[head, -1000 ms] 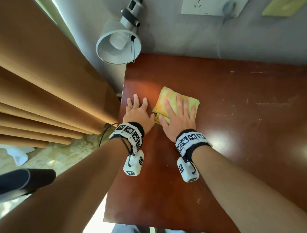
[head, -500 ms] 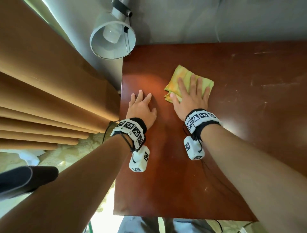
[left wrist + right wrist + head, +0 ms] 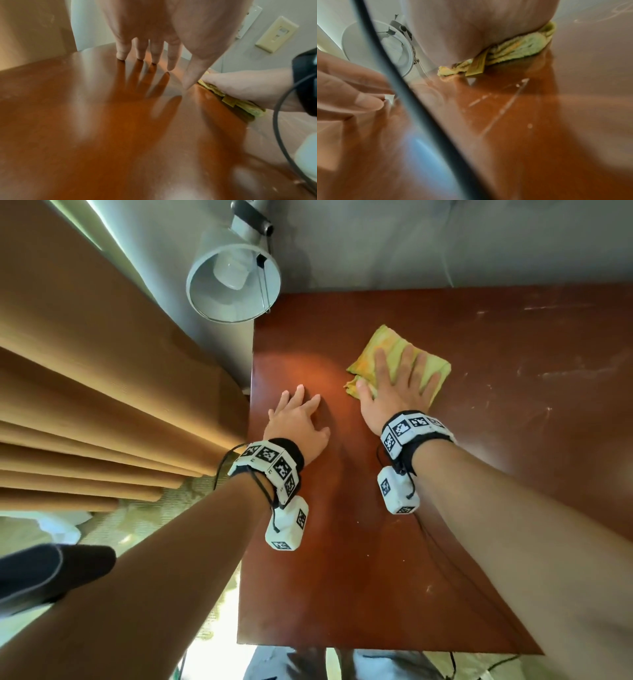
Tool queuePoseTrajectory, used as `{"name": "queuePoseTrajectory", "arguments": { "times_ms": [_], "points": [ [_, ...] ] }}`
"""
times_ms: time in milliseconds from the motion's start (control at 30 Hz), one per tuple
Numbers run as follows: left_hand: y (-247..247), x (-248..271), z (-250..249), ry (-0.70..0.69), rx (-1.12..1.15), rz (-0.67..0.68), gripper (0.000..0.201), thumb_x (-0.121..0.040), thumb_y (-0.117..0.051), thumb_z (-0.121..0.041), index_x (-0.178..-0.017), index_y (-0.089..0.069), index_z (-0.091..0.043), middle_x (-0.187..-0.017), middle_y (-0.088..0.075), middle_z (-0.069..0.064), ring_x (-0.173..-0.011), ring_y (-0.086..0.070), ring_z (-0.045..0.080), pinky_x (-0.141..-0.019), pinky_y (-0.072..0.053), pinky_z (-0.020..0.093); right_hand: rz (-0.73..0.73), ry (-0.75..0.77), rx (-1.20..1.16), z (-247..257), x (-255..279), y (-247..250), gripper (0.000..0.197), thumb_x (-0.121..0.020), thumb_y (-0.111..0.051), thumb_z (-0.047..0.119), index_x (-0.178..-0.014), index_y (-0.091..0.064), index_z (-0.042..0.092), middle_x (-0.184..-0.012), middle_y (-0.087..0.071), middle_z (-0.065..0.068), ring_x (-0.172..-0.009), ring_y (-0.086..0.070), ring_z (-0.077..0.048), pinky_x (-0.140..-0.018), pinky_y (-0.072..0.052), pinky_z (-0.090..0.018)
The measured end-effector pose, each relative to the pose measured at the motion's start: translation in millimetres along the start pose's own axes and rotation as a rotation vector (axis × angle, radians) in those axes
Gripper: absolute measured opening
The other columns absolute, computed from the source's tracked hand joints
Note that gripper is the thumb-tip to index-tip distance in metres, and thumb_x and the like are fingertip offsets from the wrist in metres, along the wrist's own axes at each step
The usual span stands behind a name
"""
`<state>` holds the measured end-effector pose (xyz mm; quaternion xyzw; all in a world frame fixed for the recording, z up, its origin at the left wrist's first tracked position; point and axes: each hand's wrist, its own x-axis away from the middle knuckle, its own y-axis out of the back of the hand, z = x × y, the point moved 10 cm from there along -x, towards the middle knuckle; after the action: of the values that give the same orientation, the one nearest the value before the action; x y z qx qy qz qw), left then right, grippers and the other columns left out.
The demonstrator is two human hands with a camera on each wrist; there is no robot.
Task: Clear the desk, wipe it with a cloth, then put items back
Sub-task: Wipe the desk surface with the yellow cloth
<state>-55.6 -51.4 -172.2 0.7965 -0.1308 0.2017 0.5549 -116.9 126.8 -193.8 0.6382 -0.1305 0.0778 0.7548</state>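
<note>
- Pressing our right hand flat, fingers straight and spread, on the folded yellow cloth toward the desk's back left.
- Left hand rests on bare wood beside it, fingers extended, holding nothing.
- Lamp hangs past the back-left corner.

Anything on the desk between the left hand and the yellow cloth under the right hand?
No. A bare strip of desk separates the left hand from the cloth that the right hand presses flat. It shows in the head view.
</note>
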Motion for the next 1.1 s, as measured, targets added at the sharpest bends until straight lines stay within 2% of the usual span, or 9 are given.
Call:
{"name": "queuePoseTrajectory", "arguments": {
  "times_ms": [100, 200, 300, 500, 667, 800, 967, 1100],
  "points": [
    [-1.7, 2.6, -1.1, 0.007, -0.034, 0.014, 0.07, -0.095, -0.056, -0.042, -0.157, -0.024, -0.031, -0.168, -0.006, -0.002, -0.154, -0.003, 0.024, -0.122, -0.019, 0.05, -0.006, 0.07, 0.029, 11.7, 22.5, -6.7, 0.069, -0.099, -0.018, 0.062, -0.159, -0.001, 0.033, -0.167, 0.009, -0.014, -0.152, 0.01, -0.038, -0.119, 0.007, -0.062],
    [-4.2, 5.7, -2.3, 0.014, -0.055, 0.034, 0.072, -0.094, -0.055, -0.04, -0.156, -0.022, -0.033, -0.168, -0.005, -0.002, -0.154, -0.002, 0.024, -0.122, -0.021, 0.05, 0.034, 0.186, 0.072, 28.6, 72.0, -26.8, 0.067, -0.1, -0.015, 0.06, -0.159, 0.0, 0.032, -0.167, 0.01, -0.012, -0.152, 0.01, -0.037, -0.119, 0.004, -0.063],
    [-6.2, 8.1, -3.0, 0.013, -0.076, 0.057, 0.076, -0.09, -0.057, -0.035, -0.157, -0.02, -0.034, -0.168, -0.004, -0.001, -0.154, -0.001, 0.024, -0.122, -0.022, 0.051, 0.038, 0.246, 0.054, 30.7, 105.1, -38.5, 0.067, -0.1, -0.02, 0.061, -0.159, -0.007, 0.033, -0.167, 0.006, -0.012, -0.153, 0.008, -0.035, -0.12, 0.002, -0.061],
    [-6.1, 19.4, -3.5, 0.019, -0.064, 0.044, 0.067, -0.092, -0.051, -0.035, -0.155, -0.025, -0.037, -0.167, -0.007, -0.004, -0.154, -0.005, 0.022, -0.12, -0.025, 0.051, 0.029, 0.252, 0.059, 33.7, 70.6, -26.2, 0.068, -0.098, -0.025, 0.064, -0.159, -0.008, 0.037, -0.168, 0.006, -0.007, -0.153, 0.008, -0.031, -0.12, 0.006, -0.058],
    [-13.6, 33.7, -0.9, 0.029, -0.067, 0.024, 0.07, -0.092, -0.052, -0.031, -0.156, -0.024, -0.036, -0.167, -0.008, -0.004, -0.154, -0.007, 0.02, -0.12, -0.026, 0.047, 0.0, 0.214, 0.047, 35.9, 48.6, -19.4, 0.068, -0.098, -0.025, 0.064, -0.159, -0.009, 0.037, -0.168, 0.003, -0.008, -0.153, 0.007, -0.032, -0.12, 0.006, -0.058],
    [-22.6, 52.9, -3.2, 0.022, -0.07, 0.047, 0.07, -0.093, -0.053, -0.032, -0.156, -0.024, -0.034, -0.167, -0.008, -0.003, -0.154, -0.008, 0.02, -0.119, -0.025, 0.042, -0.027, 0.196, 0.018, 31.7, 66.7, -25.1, 0.067, -0.099, -0.025, 0.062, -0.159, -0.012, 0.036, -0.168, 0.002, -0.009, -0.153, 0.005, -0.033, -0.12, 0.004, -0.059],
    [-41.5, 77.2, 5.0, 0.017, -0.06, 0.087, 0.068, -0.093, -0.051, -0.035, -0.156, -0.023, -0.032, -0.167, -0.005, 0.0, -0.154, -0.005, 0.025, -0.119, -0.026, 0.054, -0.049, 0.161, -0.001, 20.5, 132.8, -48.0, 0.067, -0.099, -0.021, 0.062, -0.159, -0.009, 0.035, -0.167, 0.002, -0.011, -0.153, 0.006, -0.034, -0.12, 0.005, -0.06],
    [-62.0, 107.9, 10.6, 0.084, -0.077, 0.121, 0.066, -0.097, -0.045, -0.039, -0.157, -0.016, -0.034, -0.167, 0.002, -0.001, -0.153, 0.0, 0.03, -0.113, -0.031, 0.06, -0.035, 0.115, 0.02, 12.9, 181.0, -66.5, 0.067, -0.1, -0.018, 0.062, -0.159, -0.006, 0.034, -0.167, 0.001, -0.012, -0.153, 0.006, -0.034, -0.12, 0.006, -0.059]
  ]
}}
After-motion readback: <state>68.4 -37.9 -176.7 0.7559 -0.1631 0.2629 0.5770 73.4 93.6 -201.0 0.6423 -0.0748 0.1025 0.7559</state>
